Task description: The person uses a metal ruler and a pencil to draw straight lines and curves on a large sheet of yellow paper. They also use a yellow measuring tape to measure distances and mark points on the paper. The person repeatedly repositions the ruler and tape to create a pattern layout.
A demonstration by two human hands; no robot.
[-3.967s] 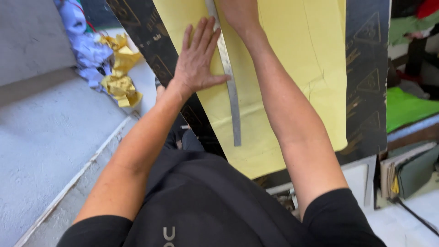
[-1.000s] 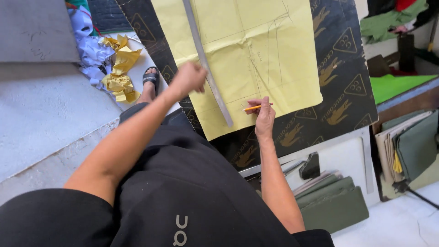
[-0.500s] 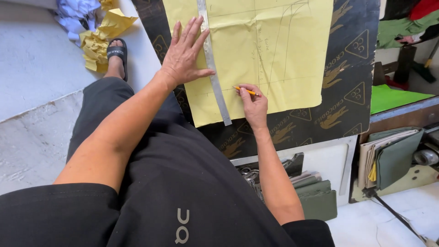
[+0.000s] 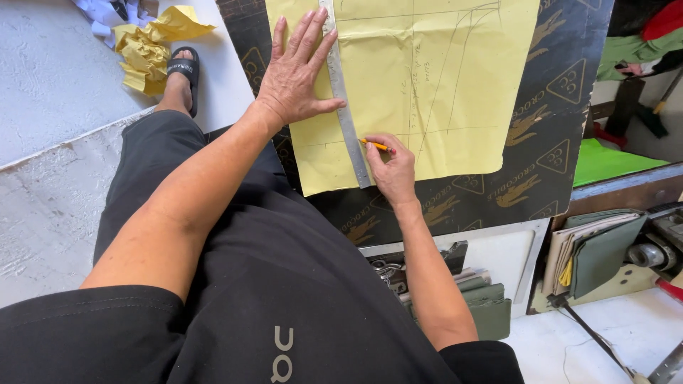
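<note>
Under both hands: yellow paper sheet (image 4: 441, 92) with pencilled lines, lying on a dark patterned board (image 4: 562, 142).

Left hand (image 4: 295, 75): flat, fingers spread, pressing a metal ruler (image 4: 345, 107) and the sheet's left part. Right hand (image 4: 391, 171): closed around an orange pencil (image 4: 375, 146), tip touching the ruler's right edge, near the sheet's lower border. Crumpled yellow paper (image 4: 153, 43) lies well left of the left hand, beside a sandalled foot (image 4: 181, 78).

Single head-worn view, looking steeply down from close above onto the bench (image 4: 569, 142) and wearer's lap.
</note>
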